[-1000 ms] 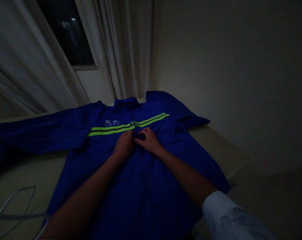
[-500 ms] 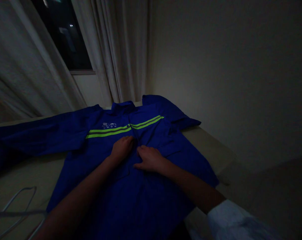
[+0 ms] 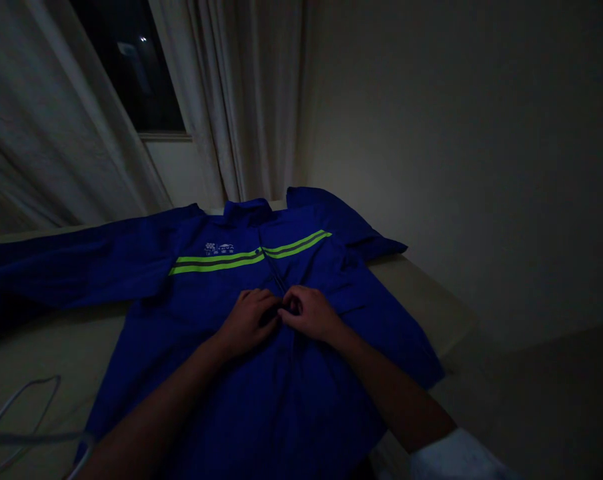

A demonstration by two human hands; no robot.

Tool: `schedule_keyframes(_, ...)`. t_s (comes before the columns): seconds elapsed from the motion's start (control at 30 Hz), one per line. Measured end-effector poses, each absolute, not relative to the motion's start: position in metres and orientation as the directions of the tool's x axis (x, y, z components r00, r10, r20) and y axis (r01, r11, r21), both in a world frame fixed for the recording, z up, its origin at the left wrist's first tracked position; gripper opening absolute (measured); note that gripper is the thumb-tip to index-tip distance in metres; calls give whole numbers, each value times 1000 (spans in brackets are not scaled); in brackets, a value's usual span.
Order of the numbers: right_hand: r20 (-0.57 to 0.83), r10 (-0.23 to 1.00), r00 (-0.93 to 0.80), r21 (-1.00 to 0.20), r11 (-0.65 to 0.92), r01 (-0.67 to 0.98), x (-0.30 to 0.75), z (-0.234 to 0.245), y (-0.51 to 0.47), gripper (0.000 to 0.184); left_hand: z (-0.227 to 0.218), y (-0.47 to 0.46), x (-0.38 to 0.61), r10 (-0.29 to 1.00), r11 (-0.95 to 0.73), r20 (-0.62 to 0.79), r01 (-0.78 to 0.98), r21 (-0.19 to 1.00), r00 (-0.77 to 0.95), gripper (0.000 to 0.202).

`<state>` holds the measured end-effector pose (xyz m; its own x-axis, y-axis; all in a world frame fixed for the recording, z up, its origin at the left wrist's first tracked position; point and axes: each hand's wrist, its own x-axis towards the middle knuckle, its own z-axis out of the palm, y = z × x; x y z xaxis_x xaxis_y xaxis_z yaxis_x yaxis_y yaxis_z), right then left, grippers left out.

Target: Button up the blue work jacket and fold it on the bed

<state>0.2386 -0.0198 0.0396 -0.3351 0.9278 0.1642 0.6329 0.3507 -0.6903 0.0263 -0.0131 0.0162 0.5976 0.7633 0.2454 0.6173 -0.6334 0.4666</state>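
Note:
A blue work jacket [image 3: 196, 373] with yellow-green and grey chest stripes lies spread front up, its collar toward the wall. White lettering marks one side of the chest. Both my hands meet over the front opening, below the stripes. My left hand [image 3: 251, 317] is closed, its fingertips at the jacket's front edge. Beside it, my right hand [image 3: 311, 312] has thumb and forefinger curled together on the same edge. Dim light and the fingers hide exactly which bit of cloth or fastener is pinched. Above them a dark snap button [image 3: 258, 252] shows at the stripe.
Under the jacket is a pale table-like surface [image 3: 421, 287]. A white cable [image 3: 26, 387] loops at the lower left. Behind are curtains [image 3: 231, 100], a dark window [image 3: 131, 67] and a plain wall [image 3: 431, 133]. One sleeve [image 3: 81, 267] stretches far left.
My two hands have come together and now touch at the front opening, slightly lower on the jacket. The right fingers have curled into a pinch, and the placket is raised a little.

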Motion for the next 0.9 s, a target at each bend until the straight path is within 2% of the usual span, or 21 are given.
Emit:
schedule_keyframes(0.13, 73, 969, -234, -600, 230, 766, 234, 40, -19, 27, 10, -10, 26, 763, -621, 230, 588, 518, 604, 33)
schedule_keyframes(0.23, -18, 972, -235, -551, 186, 814, 231, 42, -19, 20, 6, -10, 28, 780, -595, 235, 574, 562, 579, 33)
schedule_keyframes(0.4, -20, 950, -310, -661, 220, 717, 234, 44, -19, 5, 9, -16, 29, 792, -604, 293, 620, 500, 536, 18)
schedule_keyframes(0.5, -14, 949, -314, -732, 204, 650, 238, 41, -17, 5, 13, -16, 27, 787, -614, 308, 631, 475, 534, 16)
schedule_keyframes(0.63, -13, 949, -315, -743, 202, 638, 239, 37, -15, 5, 14, -13, 25, 786, -611, 267, 636, 471, 558, 17)
schedule_keyframes(0.73, -30, 957, -289, -674, 194, 713, 234, 36, -16, 8, 11, -11, 26, 796, -592, 216, 653, 473, 566, 9)
schedule_keyframes(0.83, -41, 973, -226, -556, 165, 815, 228, 37, -19, 22, 9, -11, 27, 789, -594, 199, 639, 488, 581, 16)
schedule_keyframes(0.9, -62, 975, -215, -510, 155, 846, 227, 38, -20, 23, 8, -11, 28, 776, -608, 218, 610, 509, 592, 18)
